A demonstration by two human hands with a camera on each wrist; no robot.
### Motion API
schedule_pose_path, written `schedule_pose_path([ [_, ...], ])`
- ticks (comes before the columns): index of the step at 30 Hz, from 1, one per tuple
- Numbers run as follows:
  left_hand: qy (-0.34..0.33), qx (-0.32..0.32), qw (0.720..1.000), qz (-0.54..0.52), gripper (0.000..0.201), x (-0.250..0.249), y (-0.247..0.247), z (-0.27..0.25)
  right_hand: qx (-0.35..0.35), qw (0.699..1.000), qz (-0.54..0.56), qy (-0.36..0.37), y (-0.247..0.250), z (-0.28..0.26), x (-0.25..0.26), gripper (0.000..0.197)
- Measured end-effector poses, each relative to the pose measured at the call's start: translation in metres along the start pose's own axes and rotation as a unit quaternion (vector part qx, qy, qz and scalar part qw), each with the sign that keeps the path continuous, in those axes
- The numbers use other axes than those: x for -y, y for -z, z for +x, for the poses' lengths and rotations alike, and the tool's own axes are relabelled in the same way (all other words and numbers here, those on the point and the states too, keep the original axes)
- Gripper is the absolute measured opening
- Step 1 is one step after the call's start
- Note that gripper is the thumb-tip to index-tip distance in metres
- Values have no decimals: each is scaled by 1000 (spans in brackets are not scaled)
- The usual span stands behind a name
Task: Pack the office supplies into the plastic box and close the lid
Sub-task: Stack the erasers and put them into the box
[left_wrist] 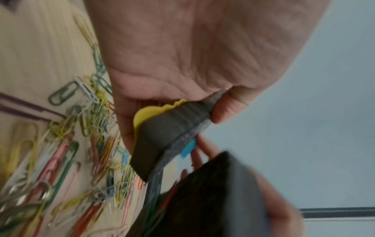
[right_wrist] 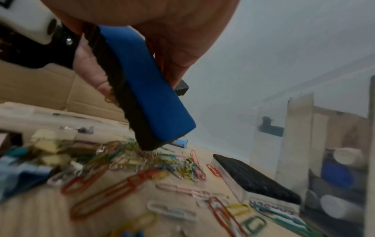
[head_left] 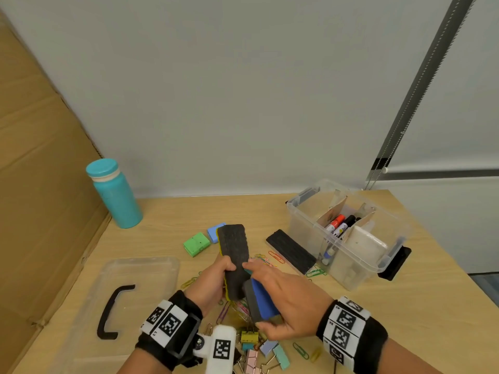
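Note:
My left hand grips a black felt eraser with a yellow back, held up over the table; the left wrist view shows the yellow-backed eraser in the curled fingers. Just to its right, my right hand holds a blue-backed eraser between thumb and fingers, and the blue-backed eraser hangs over the paper clips. The two erasers nearly touch. A third black eraser lies beside the clear plastic box, which stands open with markers between its dividers.
The clear lid with a black handle lies at the left. A teal bottle stands at the back left. Green and blue small blocks, scattered paper clips and binder clips cover the middle and front.

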State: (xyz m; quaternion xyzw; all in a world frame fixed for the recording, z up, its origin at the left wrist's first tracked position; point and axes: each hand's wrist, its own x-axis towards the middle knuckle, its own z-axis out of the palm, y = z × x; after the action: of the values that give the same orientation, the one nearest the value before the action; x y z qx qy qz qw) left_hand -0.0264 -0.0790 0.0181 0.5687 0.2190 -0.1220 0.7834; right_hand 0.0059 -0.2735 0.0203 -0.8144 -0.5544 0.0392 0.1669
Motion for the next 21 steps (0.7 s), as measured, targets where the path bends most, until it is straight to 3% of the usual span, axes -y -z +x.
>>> schedule_pose_path([
  [4, -26, -35, 997, -59, 55, -4, 9, 1, 59, 998, -31, 0, -9, -14, -13, 78],
  [8, -43, -25, 998, -28, 56, -1, 20, -3, 8, 986, 75, -150, 0, -20, -17, 66],
  [10, -45, -14, 999, -1, 53, 2, 22, -6, -54, 960, 179, -210, 3, -18, -19, 52],
  [13, -44, -3, 998, 33, 77, 6, 20, -9, -159, 889, 346, -255, 7, -10, -25, 34],
  [16, -39, 4, 997, 65, 79, 7, 16, -9, -200, 838, 422, -283, 14, 2, -24, 26],
  [17, -39, 7, 997, 69, 76, 7, 15, -9, -202, 829, 435, -289, 13, 6, -25, 29],
  [20, -35, 30, 996, 71, 71, 8, 7, -12, -203, 790, 487, -312, 0, 15, -29, 68],
  [21, -32, 40, 997, 60, 70, 8, 2, -14, -203, 772, 514, -313, -5, 16, -31, 73],
])
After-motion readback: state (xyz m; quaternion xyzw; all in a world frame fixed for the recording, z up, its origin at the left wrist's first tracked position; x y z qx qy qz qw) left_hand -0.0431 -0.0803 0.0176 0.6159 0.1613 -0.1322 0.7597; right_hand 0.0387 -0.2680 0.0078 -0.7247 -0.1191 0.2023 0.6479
